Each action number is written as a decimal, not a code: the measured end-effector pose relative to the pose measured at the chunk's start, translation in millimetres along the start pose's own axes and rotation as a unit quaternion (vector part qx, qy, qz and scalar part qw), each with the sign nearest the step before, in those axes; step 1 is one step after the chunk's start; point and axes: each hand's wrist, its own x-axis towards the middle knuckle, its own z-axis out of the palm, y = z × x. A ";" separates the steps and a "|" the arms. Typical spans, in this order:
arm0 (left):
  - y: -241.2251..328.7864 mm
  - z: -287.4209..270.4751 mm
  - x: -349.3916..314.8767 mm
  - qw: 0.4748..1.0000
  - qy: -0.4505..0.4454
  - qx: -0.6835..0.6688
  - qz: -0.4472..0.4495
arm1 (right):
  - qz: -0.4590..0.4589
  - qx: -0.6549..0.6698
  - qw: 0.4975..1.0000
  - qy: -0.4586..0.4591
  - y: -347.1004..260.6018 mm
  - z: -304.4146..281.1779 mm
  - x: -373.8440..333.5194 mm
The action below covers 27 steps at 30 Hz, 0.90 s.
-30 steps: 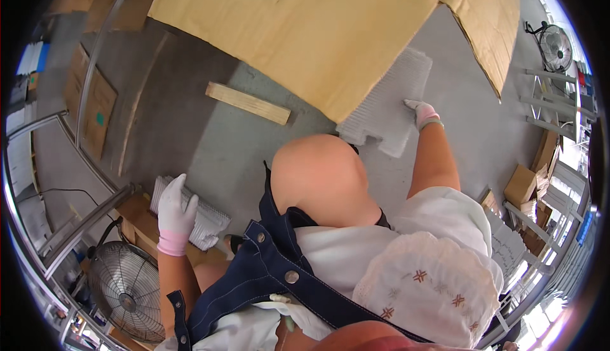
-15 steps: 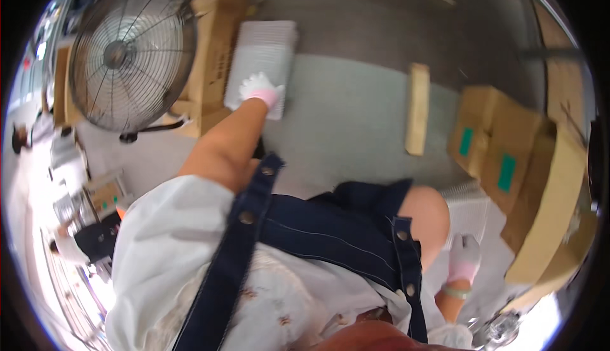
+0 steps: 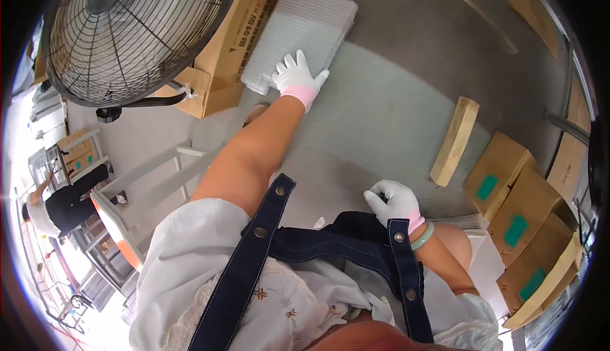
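Observation:
My left hand, in a white glove with a pink cuff, reaches forward with its fingers spread. It rests at the near edge of a flat stack of clear bubble-wrap sheets on the floor. Above my right knee is my right hand, gloved the same way, with a pale green bangle at the wrist. Its fingers are curled toward the thumb around a small dark gap, and no object shows in them.
A large black fan and a tall cardboard box stand left of the stack. A wooden block lies on the floor at the right. Open cardboard boxes with green tape stand beyond it. Another person works at far left.
My right hand has come up from low beside my right knee to in front of my apron. My left hand stays at the stack, while the whole view has shifted and turned.

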 end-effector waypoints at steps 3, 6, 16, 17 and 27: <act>-3.6 6.1 4.2 1.000 -0.021 0.013 -0.011 | 0.033 -0.002 0.999 -0.021 16.1 4.6 11.6; 4.7 6.3 9.4 0.997 -0.029 0.067 -0.012 | 0.115 0.017 0.993 -0.022 27.7 2.0 12.6; 16.6 -5.2 7.7 0.991 -0.082 0.106 -0.020 | 0.116 0.067 0.990 -0.051 35.9 -10.3 9.7; 14.8 -8.8 8.8 0.992 -0.091 0.089 -0.018 | 0.112 0.069 0.990 -0.044 38.9 -11.0 9.5; -32.4 -54.5 18.6 0.986 -0.144 -0.018 0.087 | 0.121 0.100 0.986 -0.060 54.6 -24.3 5.0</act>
